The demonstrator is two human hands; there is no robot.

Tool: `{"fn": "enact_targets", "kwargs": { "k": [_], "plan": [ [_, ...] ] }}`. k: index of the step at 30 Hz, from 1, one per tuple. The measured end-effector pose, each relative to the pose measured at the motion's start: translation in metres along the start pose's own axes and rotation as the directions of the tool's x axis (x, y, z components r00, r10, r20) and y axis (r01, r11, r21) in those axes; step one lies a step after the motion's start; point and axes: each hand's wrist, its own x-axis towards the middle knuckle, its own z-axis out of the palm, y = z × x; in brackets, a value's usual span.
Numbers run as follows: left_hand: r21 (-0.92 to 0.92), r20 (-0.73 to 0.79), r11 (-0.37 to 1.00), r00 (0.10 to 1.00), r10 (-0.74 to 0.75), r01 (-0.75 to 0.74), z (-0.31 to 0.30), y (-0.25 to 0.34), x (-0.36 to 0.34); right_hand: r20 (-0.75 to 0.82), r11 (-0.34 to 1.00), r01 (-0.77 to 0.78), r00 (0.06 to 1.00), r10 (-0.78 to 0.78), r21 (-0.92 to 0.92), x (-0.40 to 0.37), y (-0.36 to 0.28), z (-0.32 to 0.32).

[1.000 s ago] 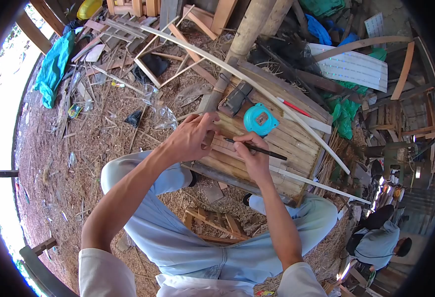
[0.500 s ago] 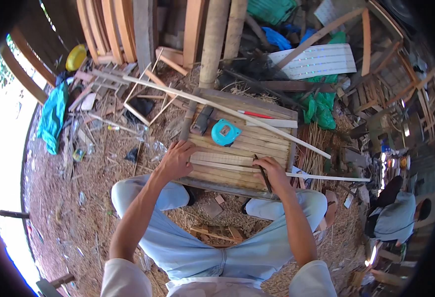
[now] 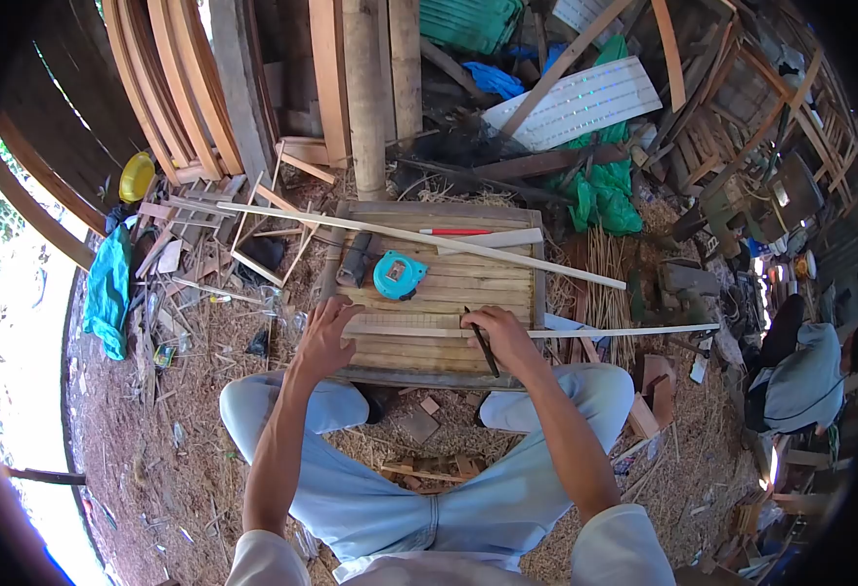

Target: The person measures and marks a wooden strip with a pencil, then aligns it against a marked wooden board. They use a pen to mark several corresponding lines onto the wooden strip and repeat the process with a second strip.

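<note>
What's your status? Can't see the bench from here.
Left hand open, pressing one end of the strip on the slatted bench. Right hand gripping pencil over strip. Tape measure behind, clear of both hands.

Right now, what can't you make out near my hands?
Head view only.
Marks on the strip: too small.
Strip under the right hand: hidden by it.
Which end of the pencil is sharp: too small.
Label on the tape measure: too small.

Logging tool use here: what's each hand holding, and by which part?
Right hand grips a pencil near its middle. Left hand holds nothing; its fingers press flat on a slat.
</note>
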Motion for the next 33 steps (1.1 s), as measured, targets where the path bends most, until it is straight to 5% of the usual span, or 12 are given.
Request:
{"fn": "enact_targets", "kwargs": {
  "k": [7, 13, 15, 33],
  "plan": [
    [-0.038, -0.018, 0.992, 0.992, 0.123, -0.124, 0.006, 0.021, 0.012, 0.009, 0.993, -0.031, 1.0, 0.03, 0.117, 0.003, 0.006, 0.002],
    [-0.01, -0.038, 0.988, 0.987, 0.155, -0.156, 0.004, -0.002, 0.015, -0.075, 0.987, 0.106, 0.991, -0.115, -0.119, 0.009, -0.01, 0.011],
    [0.037, -0.144, 0.996, 0.986, 0.085, -0.08, -0.006, -0.017, 0.013, -0.183, 0.973, 0.139, 0.968, -0.172, -0.182, 0.012, -0.019, 0.009],
    [0.083, -0.33, 0.949, 0.907, -0.262, 0.304, -0.02, -0.058, -0.004, 0.011, 0.966, -0.148, 0.988, 0.154, -0.211, 0.007, 0.001, -0.017]
  ]
}}
